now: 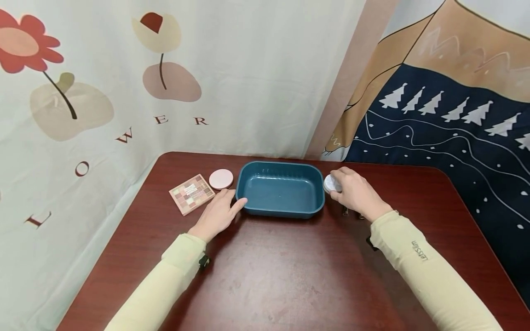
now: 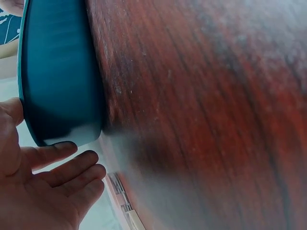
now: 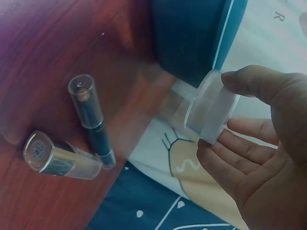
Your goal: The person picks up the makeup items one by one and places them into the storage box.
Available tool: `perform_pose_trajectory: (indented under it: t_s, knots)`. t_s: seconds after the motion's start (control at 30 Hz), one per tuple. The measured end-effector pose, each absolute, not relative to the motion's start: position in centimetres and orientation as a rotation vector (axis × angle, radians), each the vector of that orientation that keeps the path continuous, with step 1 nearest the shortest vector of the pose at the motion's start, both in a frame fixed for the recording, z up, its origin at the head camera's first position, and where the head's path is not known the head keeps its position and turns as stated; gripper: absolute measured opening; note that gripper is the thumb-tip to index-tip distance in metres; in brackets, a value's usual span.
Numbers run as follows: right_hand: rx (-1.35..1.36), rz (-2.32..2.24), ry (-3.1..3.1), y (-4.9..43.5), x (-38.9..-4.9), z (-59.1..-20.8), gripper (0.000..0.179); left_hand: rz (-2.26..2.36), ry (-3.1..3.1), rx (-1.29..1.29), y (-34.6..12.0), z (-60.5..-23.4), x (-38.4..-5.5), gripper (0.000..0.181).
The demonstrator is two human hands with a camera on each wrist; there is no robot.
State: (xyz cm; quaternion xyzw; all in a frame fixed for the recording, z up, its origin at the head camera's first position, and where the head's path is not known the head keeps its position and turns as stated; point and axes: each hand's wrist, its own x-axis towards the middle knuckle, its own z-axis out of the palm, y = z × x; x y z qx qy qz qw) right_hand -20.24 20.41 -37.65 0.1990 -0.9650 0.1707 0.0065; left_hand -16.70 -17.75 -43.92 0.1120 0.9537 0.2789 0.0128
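A teal rectangular plastic basin [image 1: 280, 189] sits on the table. My left hand [image 1: 217, 214] holds its left end, thumb over the rim and the loosely bent fingers beside the outer wall. Just right of the basin, my right hand [image 1: 356, 191] pinches a small round whitish container [image 3: 211, 108] between thumb and fingers; it looks translucent and stands on edge in the right wrist view. Beside the left hand lie an open-faced eyeshadow palette [image 1: 192, 194] and a round pale pink compact [image 1: 221, 179].
Two clear-capped cosmetic tubes, one slim tube [image 3: 91, 117] and one thicker tube [image 3: 60, 155], are near the right hand; the head view mostly hides them. The dark red wooden table [image 1: 281, 276] ends at a printed curtain [image 1: 248, 115] behind.
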Motion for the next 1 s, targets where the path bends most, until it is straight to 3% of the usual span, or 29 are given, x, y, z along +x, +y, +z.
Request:
perform_pose_trajectory:
  t_s: [1.0]
  knots:
    - [0.795,0.550,-2.988,16.7,-19.8,-37.5,0.052,0.863,2.991,0.365,-17.8,-44.4,-16.7,0.056]
